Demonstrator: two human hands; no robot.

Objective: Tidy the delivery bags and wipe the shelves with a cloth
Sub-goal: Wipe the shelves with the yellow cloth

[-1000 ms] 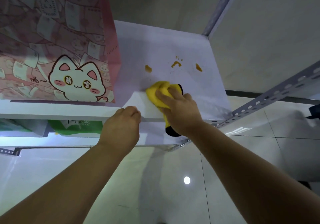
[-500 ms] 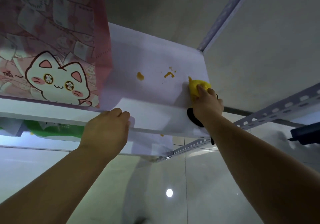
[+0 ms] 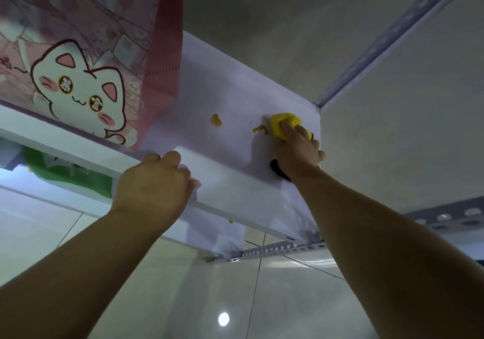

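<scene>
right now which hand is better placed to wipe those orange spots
Right. The right hand holds the yellow cloth beside the orange spots; the left hand only grips the shelf edge.

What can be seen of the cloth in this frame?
The cloth is bright yellow, soft and bunched up, with a black part showing under the wrist. It lies on the white shelf near its far right corner, right beside an orange smear. The right hand covers most of it, the fingers pressing it onto the shelf.
</scene>
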